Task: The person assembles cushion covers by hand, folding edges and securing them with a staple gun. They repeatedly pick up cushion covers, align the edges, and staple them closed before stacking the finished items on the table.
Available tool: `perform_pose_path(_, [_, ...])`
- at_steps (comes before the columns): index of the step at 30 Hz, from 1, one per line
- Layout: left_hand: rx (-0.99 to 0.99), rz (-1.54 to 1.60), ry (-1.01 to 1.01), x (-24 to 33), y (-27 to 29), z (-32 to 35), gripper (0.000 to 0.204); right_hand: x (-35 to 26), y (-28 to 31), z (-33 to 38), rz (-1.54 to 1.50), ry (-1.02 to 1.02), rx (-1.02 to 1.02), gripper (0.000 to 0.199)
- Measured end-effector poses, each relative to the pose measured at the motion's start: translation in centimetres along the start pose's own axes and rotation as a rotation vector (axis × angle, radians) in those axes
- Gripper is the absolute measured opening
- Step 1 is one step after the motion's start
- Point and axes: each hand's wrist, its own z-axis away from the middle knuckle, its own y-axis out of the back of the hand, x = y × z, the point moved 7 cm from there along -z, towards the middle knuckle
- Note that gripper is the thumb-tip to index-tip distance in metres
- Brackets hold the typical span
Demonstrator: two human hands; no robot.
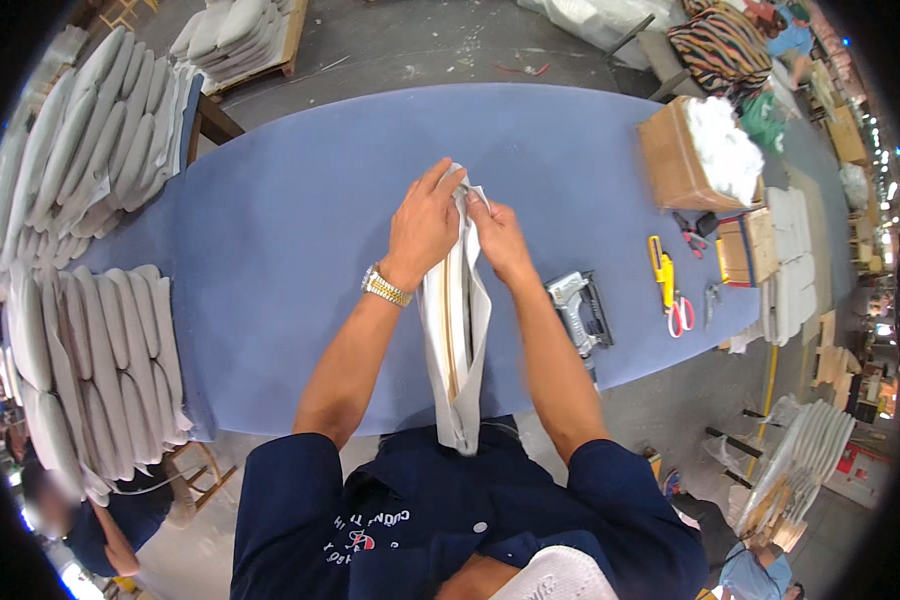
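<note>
A long, narrow upholstered piece (436, 335) in light grey fabric stands on edge over the blue-covered table (290, 260), its near end reaching past the table's front edge to my body. Along its middle the fabric parts and shows a thin brown and white edge. My left hand (422, 228), a watch at its wrist, is closed around the left side of the far end. On the other side, my right hand (498, 238) pinches the fabric flap between thumb and fingers. The fingertips partly hide that end.
Right of my forearm lies a staple gun (578, 312). Farther right are a yellow cutter (660, 262), red-handled scissors (680, 315), pliers (690, 236) and a cardboard box (675, 165) of white stuffing. Grey cushions (95, 130) are stacked at the left. Other people are at the edges.
</note>
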Motion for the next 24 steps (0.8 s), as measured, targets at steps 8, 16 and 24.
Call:
perform_pose_path(8, [-0.119,0.065,0.15,-0.8,-0.6,-2.6,0.02,-1.7,2.8,-2.9,0.244,0.046,-0.205,0.037])
perform_pose_path(16, [-0.049,0.84,0.438,-2.9,-5.1,-3.6,0.022,-2.3,5.2,-4.2,0.247,0.035,-0.244,0.042])
perform_pose_path(24, [0.11,1.03,0.45,-2.0,-7.6,-1.8,0.021,-5.8,4.3,-2.1,0.654,0.254,-0.238,0.037])
